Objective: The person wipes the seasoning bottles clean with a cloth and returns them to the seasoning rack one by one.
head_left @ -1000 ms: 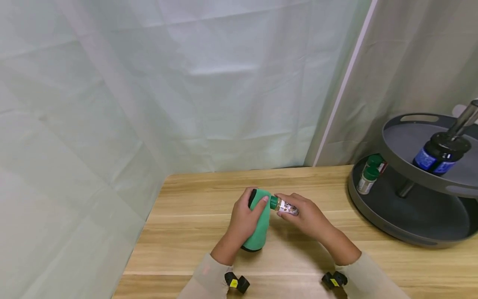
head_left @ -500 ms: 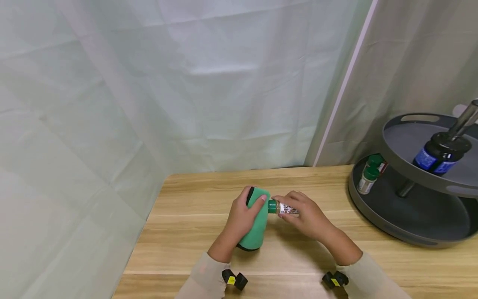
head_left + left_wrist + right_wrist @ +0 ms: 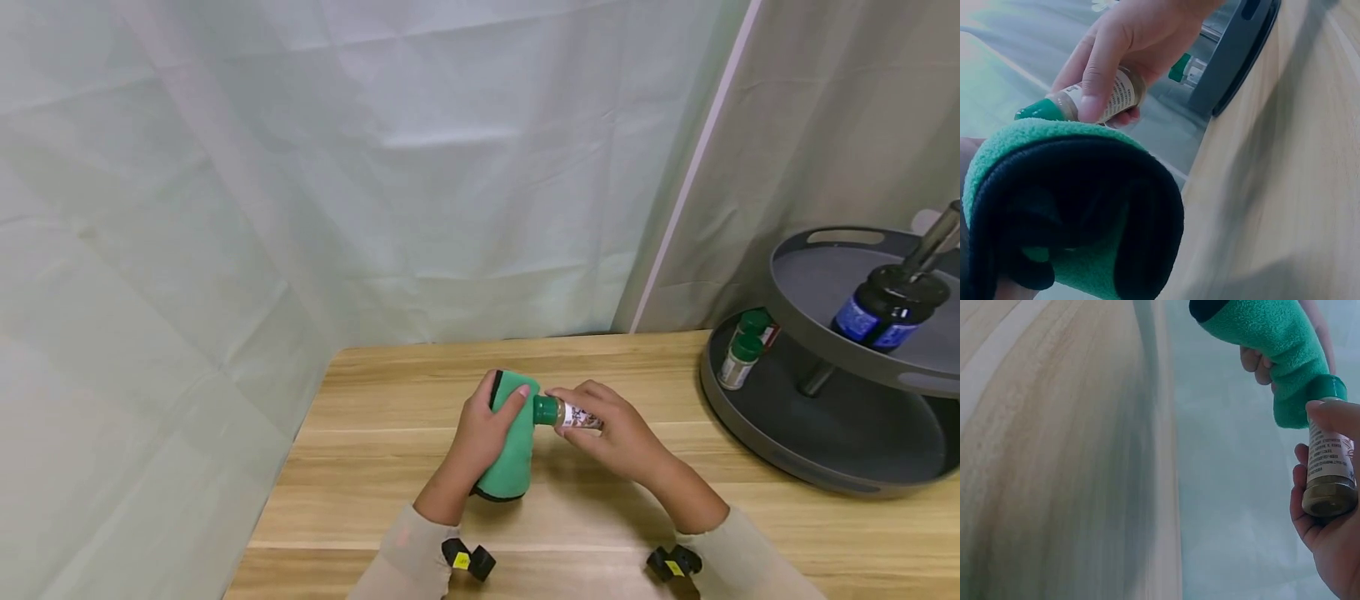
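Observation:
My left hand (image 3: 483,429) grips a folded green cloth (image 3: 512,454) with dark edging, thumb across its front. In the left wrist view the cloth's folded end (image 3: 1054,134) fills the foreground. My right hand (image 3: 618,429) holds a small spice jar (image 3: 573,416) on its side, its green cap (image 3: 546,410) pointing left against the cloth. The right wrist view shows the jar's printed label (image 3: 1329,453) and glass base between thumb and fingers, with the cap right at the green cloth (image 3: 1272,337). Both hands are above the wooden table (image 3: 375,475).
On the right stands a two-tier dark grey round tray (image 3: 817,458). Its lower tier bears green-capped spice jars (image 3: 738,362); a dark jar with a blue label (image 3: 873,312) sits on the upper tier. Pale curtains (image 3: 480,208) hang behind the table and at its left.
My left hand and the cloth have shifted slightly left and up. The jar has turned from tilted to nearly level, its cap staying by the cloth. My right hand still holds it.

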{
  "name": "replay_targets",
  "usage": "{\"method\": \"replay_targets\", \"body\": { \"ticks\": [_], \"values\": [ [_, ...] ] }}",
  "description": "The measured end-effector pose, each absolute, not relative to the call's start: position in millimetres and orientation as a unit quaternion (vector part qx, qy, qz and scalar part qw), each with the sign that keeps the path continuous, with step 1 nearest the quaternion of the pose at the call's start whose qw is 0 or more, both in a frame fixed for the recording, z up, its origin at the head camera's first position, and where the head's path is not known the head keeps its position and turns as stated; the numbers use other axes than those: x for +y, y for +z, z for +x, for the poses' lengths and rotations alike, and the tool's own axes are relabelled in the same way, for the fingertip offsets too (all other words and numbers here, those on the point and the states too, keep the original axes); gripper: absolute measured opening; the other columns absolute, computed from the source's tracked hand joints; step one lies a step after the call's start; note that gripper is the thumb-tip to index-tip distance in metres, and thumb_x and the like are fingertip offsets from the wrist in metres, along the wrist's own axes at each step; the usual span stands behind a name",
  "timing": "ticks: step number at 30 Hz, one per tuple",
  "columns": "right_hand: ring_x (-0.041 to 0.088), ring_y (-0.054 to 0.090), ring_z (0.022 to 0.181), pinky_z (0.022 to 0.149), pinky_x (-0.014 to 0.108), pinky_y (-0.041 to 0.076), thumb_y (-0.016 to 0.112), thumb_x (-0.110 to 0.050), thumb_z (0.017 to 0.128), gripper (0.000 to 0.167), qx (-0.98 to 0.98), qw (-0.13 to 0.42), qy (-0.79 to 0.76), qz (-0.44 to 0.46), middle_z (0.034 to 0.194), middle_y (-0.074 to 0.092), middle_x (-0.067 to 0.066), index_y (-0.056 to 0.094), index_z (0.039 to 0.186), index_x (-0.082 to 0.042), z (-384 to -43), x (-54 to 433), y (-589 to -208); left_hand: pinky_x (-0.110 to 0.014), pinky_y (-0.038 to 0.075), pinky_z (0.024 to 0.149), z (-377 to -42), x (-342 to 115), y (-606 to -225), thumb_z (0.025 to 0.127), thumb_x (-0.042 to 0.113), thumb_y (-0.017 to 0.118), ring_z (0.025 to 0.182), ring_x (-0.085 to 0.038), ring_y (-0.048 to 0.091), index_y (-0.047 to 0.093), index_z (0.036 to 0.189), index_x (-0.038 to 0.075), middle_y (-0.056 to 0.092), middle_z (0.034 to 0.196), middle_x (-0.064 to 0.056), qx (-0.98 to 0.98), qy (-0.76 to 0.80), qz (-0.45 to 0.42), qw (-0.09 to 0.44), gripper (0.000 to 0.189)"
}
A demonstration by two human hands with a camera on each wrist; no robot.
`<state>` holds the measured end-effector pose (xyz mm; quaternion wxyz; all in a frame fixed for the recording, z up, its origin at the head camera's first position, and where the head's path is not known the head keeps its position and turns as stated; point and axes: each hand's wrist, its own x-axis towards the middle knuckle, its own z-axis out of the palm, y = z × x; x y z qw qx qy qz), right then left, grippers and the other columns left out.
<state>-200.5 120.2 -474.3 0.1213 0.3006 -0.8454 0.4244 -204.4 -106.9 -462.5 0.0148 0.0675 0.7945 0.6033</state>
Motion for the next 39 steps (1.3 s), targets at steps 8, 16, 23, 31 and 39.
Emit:
{"method": "replay_targets", "body": {
  "ticks": [8, 16, 23, 31, 39],
  "values": [
    [0.005, 0.055, 0.081, 0.065, 0.022, 0.052, 0.077, -0.023, 0.091, 0.048, -0.84, 0.108, 0.448, 0.287, 0.103, 0.064, -0.004, 0.063, 0.137, -0.021, -199.9, 117.0, -472.0, -0.036, 0.056, 0.067, -200.9, -105.9, -462.2, 0.098, 0.053, 0.06, 0.074, -0.017, 0.065, 0.056, 0.115, 0.021, 0.064, 0.093, -0.007, 0.783, 0.618, 0.07, 0.01, 0.036],
    [0.006, 0.058, 0.079, 0.063, 0.023, 0.052, 0.076, -0.025, 0.092, 0.049, -0.843, 0.102, 0.462, 0.256, 0.102, 0.065, -0.003, 0.06, 0.138, -0.028, -200.8, 115.5, -474.9, -0.036, 0.056, 0.065, -200.5, -102.4, -464.3, 0.099, 0.052, 0.06, 0.074, -0.017, 0.063, 0.056, 0.112, 0.022, 0.062, 0.09, -0.006, 0.792, 0.605, 0.078, -0.006, 0.033],
    [0.007, 0.059, 0.079, 0.062, 0.023, 0.053, 0.075, -0.03, 0.093, 0.048, -0.85, 0.093, 0.463, 0.234, 0.103, 0.066, -0.002, 0.06, 0.139, -0.029, -201.8, 115.7, -478.1, -0.035, 0.054, 0.065, -199.8, -100.9, -464.1, 0.099, 0.053, 0.06, 0.075, -0.018, 0.061, 0.056, 0.115, 0.024, 0.061, 0.091, -0.006, 0.806, 0.585, 0.089, -0.01, 0.033],
    [0.007, 0.058, 0.078, 0.062, 0.022, 0.052, 0.076, -0.027, 0.092, 0.048, -0.857, 0.098, 0.447, 0.238, 0.101, 0.066, -0.001, 0.062, 0.138, -0.024, -204.3, 117.7, -479.3, -0.034, 0.054, 0.067, -198.9, -100.8, -463.7, 0.098, 0.051, 0.062, 0.077, -0.017, 0.062, 0.059, 0.118, 0.028, 0.063, 0.094, -0.002, 0.816, 0.568, 0.105, -0.028, 0.032],
    [0.005, 0.055, 0.076, 0.061, 0.02, 0.051, 0.078, -0.022, 0.09, 0.052, -0.871, 0.097, 0.416, 0.244, 0.1, 0.064, 0.0, 0.062, 0.139, -0.025, -203.4, 118.4, -479.3, -0.034, 0.054, 0.069, -197.4, -99.9, -462.1, 0.097, 0.051, 0.063, 0.079, -0.016, 0.062, 0.059, 0.121, 0.026, 0.064, 0.097, -0.001, 0.821, 0.557, 0.117, -0.042, 0.034]
  ]
}}
